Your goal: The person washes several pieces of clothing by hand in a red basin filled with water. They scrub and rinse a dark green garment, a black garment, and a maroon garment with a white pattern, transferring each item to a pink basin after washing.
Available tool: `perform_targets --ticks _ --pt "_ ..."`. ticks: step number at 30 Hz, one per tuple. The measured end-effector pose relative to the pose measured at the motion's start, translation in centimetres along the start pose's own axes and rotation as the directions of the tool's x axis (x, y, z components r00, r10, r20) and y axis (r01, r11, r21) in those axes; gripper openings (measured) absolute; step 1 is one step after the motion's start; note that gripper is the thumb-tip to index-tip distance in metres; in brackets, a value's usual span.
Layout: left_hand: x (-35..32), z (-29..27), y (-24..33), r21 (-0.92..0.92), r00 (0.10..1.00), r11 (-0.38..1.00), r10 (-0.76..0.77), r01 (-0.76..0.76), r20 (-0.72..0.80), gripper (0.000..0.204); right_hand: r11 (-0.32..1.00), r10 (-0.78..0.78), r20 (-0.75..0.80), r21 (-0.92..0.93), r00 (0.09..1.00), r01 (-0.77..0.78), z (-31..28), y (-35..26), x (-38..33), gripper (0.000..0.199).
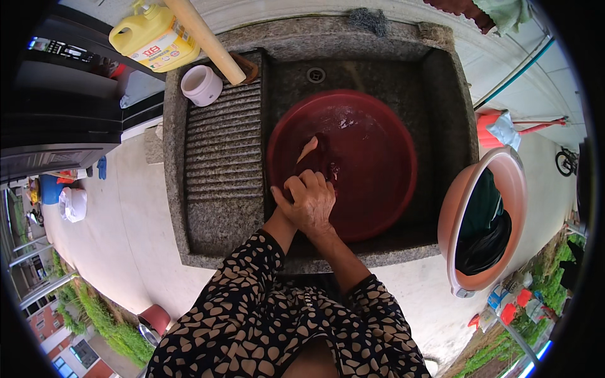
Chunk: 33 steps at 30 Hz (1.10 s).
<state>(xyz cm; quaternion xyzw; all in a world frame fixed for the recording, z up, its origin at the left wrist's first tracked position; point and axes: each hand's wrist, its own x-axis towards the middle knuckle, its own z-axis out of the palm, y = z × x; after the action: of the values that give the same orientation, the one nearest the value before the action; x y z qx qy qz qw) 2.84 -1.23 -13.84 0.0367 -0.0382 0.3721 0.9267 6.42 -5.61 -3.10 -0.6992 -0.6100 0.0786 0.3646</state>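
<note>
A dark red basin holding water sits in the stone sink. My left forearm crosses the basin's near left rim, and most of my left hand lies under the water; only a strip of skin shows and its fingers are hidden. Across the left wrist lies my right hand, its fingers curled and wrapped round it. Whether anything lies beneath the hands in the water cannot be made out.
Left of the basin is a ridged stone washboard. Behind it stand a pinkish-white tub, a wooden rolling-pin-like stick and a yellow jug. A pink basin with dark cloth stands right of the sink.
</note>
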Motion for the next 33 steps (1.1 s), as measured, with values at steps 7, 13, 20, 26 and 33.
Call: perform_targets --ticks 7,13,20,26,33 --pt "1.9 1.6 0.0 0.237 0.854 0.963 0.016 0.126 -0.52 0.035 0.894 0.425 0.059 -0.184 0.903 -0.408 1.1 2.9 8.9 0.023" --pt "2.0 3.1 0.5 0.017 0.994 0.998 -0.06 0.062 -0.096 0.03 0.947 0.31 0.031 0.081 0.95 -0.312 -0.7 2.8 6.4 0.022" --pt "0.6 -0.5 0.0 0.242 0.965 0.967 -0.013 0.079 -0.262 0.031 0.985 0.143 -0.041 -0.095 0.989 -0.146 1.0 1.0 4.4 0.021" --pt "2.0 4.1 1.0 0.178 0.68 0.96 -0.017 0.216 -0.733 0.033 0.831 0.542 0.088 0.097 0.836 -0.548 -0.7 6.6 8.7 0.029" --pt "-1.6 -2.6 2.2 0.376 0.999 0.926 0.014 -0.029 0.044 0.037 0.987 -0.101 -0.104 0.113 0.989 0.113 0.2 -1.3 2.1 0.024"
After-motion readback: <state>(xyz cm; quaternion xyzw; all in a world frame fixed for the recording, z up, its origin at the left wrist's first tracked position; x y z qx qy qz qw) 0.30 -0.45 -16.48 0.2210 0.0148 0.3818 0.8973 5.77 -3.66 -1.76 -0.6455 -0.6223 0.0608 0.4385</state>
